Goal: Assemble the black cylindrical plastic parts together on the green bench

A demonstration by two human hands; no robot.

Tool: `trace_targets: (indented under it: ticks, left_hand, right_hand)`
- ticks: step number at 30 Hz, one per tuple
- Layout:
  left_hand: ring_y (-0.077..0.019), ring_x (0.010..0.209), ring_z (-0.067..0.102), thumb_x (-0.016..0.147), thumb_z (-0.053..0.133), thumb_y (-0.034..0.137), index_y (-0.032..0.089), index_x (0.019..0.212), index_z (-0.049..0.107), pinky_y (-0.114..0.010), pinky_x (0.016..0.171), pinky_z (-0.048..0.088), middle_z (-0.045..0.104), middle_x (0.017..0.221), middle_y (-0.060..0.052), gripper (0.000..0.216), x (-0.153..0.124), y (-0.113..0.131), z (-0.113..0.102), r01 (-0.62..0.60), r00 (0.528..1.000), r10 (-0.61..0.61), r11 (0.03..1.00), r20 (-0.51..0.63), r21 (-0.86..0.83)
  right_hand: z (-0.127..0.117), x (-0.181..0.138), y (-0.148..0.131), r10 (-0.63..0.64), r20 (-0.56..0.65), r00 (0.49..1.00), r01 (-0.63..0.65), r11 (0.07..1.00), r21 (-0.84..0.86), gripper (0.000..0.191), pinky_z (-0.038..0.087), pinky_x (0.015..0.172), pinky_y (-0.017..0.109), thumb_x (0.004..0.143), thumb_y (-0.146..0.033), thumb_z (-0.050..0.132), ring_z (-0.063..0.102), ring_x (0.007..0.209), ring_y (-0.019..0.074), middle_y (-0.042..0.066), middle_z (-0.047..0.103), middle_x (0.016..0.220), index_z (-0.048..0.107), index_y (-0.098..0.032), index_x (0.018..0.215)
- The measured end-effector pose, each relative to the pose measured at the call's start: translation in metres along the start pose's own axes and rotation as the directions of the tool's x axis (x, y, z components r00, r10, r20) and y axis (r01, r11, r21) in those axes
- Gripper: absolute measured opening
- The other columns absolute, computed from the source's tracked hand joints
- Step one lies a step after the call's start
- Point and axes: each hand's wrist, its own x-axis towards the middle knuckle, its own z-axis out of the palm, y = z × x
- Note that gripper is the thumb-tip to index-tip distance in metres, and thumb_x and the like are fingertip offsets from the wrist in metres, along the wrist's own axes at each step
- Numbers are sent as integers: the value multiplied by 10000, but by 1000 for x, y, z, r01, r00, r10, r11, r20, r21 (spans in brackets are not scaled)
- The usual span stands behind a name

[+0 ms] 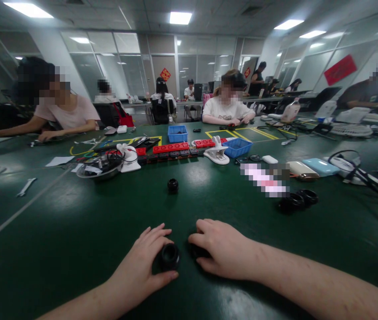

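Observation:
My left hand (146, 258) curves around a black hollow ring-shaped fitting (169, 257) on the table, its thumb along the near side and its fingers behind. The opening of this piece faces up toward me. Just to the right, my right hand (216, 249) is closed over another black fitting (200, 251), mostly covered by its fingers. A third black ring-shaped fitting (173, 186) stands alone farther up the table. To the right lie several more black fittings (297, 200), close together.
The green table (85, 240) carries a wrench (26, 187), a metal bowl (98, 171) of parts, white clip-on stands (217, 153), red-and-black blocks (170, 151) and blue bins (238, 146). Power banks (304, 170) and cables lie at the right. People sit across the table.

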Motion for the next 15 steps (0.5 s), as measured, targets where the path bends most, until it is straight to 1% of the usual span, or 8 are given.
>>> trace_targets:
  ticks: [6, 15]
  left_hand:
    - [-313, 1224, 377, 696, 660, 395, 251, 1028, 569, -575, 1013, 231, 520, 1245, -63, 373, 0, 1, -1, -12, 1000, 12, 1000, -7, 5]
    - [-309, 1230, 368, 707, 649, 400, 256, 1034, 562, -576, 1012, 237, 505, 1262, -60, 368, -1, 4, -2, -9, 1000, 9, 1000, 3, 29]
  right_hand:
    - [2, 0, -4, 27, -11, 1000, -27, 999, -16, 247, 436, 645, 299, 710, -347, 597, 507, 751, 188, 63, 523, 848, 595, -163, 876]
    - [4, 4, -1, 25, 7, 1000, -24, 999, -33, 309, 439, 641, 305, 691, -397, 636, 524, 753, 196, 57, 538, 837, 608, -169, 898]
